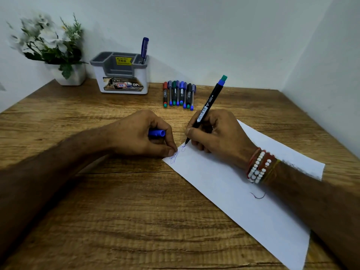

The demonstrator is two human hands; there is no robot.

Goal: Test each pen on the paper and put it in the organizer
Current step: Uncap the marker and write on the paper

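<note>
Grainy wood table (97,191), matt paper (243,201), seemingly plastic organizer (120,75)

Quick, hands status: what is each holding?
Left hand: closed around a blue cap.
Right hand: grips the black pen, tip at the paper.

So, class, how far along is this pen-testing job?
Done: one blue pen stands in the grey-and-white plastic organizer. In hand: the right hand writes on the white paper with a black pen; the left hand holds a blue cap. Left: the row of capped pens on the wooden table.
</note>
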